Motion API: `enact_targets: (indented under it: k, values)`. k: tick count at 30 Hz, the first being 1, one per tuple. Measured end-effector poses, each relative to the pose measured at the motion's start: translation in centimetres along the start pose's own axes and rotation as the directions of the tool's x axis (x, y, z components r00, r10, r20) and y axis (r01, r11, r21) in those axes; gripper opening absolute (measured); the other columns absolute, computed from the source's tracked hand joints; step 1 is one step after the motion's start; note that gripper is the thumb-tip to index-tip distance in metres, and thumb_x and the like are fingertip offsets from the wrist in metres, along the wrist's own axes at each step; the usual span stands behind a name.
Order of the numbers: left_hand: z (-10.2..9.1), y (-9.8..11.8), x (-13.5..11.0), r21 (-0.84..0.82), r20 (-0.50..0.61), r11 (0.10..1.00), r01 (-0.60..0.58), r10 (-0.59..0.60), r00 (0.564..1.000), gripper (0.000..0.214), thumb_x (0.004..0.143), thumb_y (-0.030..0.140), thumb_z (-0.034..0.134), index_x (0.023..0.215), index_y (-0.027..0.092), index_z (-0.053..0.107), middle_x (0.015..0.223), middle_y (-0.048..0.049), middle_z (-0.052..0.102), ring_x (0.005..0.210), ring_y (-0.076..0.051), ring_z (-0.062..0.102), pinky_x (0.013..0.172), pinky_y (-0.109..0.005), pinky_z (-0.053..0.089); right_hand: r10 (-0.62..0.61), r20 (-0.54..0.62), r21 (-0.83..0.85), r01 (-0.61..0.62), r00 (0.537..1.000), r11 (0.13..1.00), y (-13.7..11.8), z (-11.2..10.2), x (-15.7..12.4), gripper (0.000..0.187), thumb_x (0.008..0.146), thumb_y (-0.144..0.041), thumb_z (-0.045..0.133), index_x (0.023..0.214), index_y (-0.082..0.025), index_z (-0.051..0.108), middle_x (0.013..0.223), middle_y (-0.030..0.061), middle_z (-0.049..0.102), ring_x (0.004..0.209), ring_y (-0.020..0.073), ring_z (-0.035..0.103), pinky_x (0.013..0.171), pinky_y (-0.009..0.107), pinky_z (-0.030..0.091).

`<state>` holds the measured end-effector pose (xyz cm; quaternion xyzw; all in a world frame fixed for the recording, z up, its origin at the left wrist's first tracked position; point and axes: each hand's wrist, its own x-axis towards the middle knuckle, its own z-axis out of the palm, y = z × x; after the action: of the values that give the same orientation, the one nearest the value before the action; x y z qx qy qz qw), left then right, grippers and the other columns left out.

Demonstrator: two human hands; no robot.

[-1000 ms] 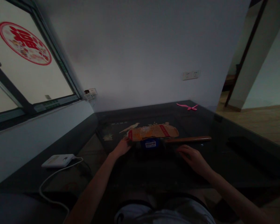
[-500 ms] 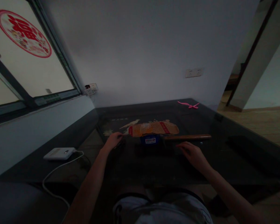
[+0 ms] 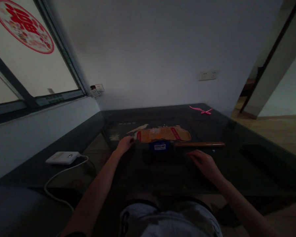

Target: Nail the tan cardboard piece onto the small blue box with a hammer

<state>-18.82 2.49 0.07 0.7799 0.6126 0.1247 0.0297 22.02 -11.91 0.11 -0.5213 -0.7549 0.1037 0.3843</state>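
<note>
A long orange-brown patterned piece with red bands and a rounded right end point(image 3: 162, 134), shaped like an insole, lies across the middle of the dark table. In front of it sits a small blue box point(image 3: 160, 145) with a white label. A brown wooden stick point(image 3: 199, 144) extends to the right from beside the box. My left hand point(image 3: 126, 144) is closed, fingertips curled beside the patterned piece's left end; whatever they hold, if anything, is hidden. My right hand point(image 3: 201, 160) rests just in front of the stick, fingers loosely extended to the left, holding nothing visible.
A white power bank point(image 3: 63, 158) with a white cable point(image 3: 60, 177) lies on the left of the table point(image 3: 162, 181). A pink ribbon point(image 3: 204, 111) lies at the back right. A dark flat object point(image 3: 266, 163) is at the right. Wall and window border the table.
My left hand has moved slightly right and away from me, closer to the patterned piece's left end, with its fingers more curled. My right hand has stayed about where it was.
</note>
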Motion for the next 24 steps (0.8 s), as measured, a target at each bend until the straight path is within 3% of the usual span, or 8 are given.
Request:
enact_targets:
  k: [6, 11, 24]
  values:
    - [-0.8, -2.8, -0.1, -0.046, 0.022, 0.998, 0.048, -0.047, 0.999, 0.02, 0.08, 0.023, 0.052, 0.09, 0.017, 0.069, 0.096, -0.0072, 0.068, 0.089, -0.019, 0.061, 0.076, -0.024, 0.043, 0.001, 0.004, -0.001, -0.001, 1.0, 1.0, 0.0, 0.0, 0.0, 0.022, 0.083, -0.023, 0.047, 0.09, -0.022, 0.068, 0.093, 0.0061, 0.069, 0.085, 0.0208, 0.065, 0.078, 0.035, 0.051]
    - [-2.3, -4.6, -1.0, -0.116, 0.122, 0.99, 0.075, -0.06, 0.991, 0.017, 0.074, 0.023, 0.055, 0.08, 0.016, 0.069, 0.084, -0.0064, 0.069, 0.079, -0.018, 0.062, 0.072, -0.025, 0.044, -0.001, 0.006, 0.01, 0.001, 1.0, 1.0, 0.2, 0.1, -0.1, 0.022, 0.083, -0.023, 0.047, 0.091, -0.022, 0.067, 0.095, 0.0065, 0.069, 0.087, 0.021, 0.065, 0.079, 0.036, 0.051]
    - [-3.3, -3.5, -2.4, -0.266, 0.223, 0.96, 0.089, -0.029, 0.974, 0.024, 0.07, 0.034, 0.058, 0.083, 0.015, 0.065, 0.081, -0.0047, 0.068, 0.077, -0.016, 0.062, 0.069, -0.023, 0.045, 0.013, 0.019, -0.013, -0.013, 1.0, 1.0, 0.0, -0.1, -0.2, 0.024, 0.083, -0.022, 0.047, 0.092, -0.021, 0.068, 0.094, 0.0067, 0.07, 0.087, 0.0213, 0.066, 0.079, 0.036, 0.051]
